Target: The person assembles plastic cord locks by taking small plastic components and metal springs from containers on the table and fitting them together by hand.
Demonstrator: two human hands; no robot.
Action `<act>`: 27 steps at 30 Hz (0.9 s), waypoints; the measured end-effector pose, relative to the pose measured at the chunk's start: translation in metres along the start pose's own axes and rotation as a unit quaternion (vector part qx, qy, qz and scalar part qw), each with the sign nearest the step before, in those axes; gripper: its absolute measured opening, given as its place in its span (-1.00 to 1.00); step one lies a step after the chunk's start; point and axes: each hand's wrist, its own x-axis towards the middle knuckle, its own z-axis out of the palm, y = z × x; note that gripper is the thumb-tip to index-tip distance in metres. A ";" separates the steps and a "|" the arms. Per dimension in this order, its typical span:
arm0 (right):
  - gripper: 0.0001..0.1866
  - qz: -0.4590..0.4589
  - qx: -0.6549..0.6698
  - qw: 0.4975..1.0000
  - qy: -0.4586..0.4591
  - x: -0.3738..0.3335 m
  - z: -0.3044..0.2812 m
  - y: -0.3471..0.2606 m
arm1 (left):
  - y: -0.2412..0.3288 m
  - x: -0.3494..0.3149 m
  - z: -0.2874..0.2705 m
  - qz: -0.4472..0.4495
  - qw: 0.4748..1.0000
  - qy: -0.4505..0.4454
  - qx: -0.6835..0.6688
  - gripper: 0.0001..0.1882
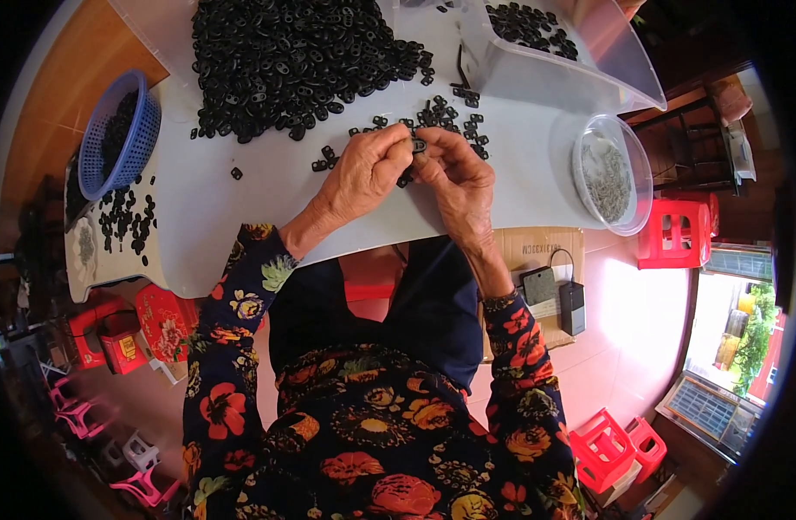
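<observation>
— Head view, going left to right: what did you see?

— I saw a blue basket (116,134) at the worktop (242,217) edge, then the black pile (303,61). My left hand (363,173) and right hand (457,178) met over the worktop, fingers of both pinched on one small black piece (419,145).

— Advice for that step?

— I judged it best to hold it low and steady, near the clear tub (613,173).
</observation>
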 end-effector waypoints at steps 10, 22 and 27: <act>-0.63 -0.036 -0.082 0.996 -0.010 0.002 0.007 0.001 | -0.004 0.003 -0.006 0.050 0.998 -0.024 0.028 -0.84; -0.69 -0.043 -0.205 0.978 -0.002 0.000 0.001 0.005 | -0.004 0.001 -0.009 0.026 0.998 -0.059 0.012 -0.83; -0.71 -0.088 -0.226 0.970 -0.003 0.000 0.003 0.003 | -0.002 -0.002 -0.005 0.032 0.999 -0.041 0.002 -0.85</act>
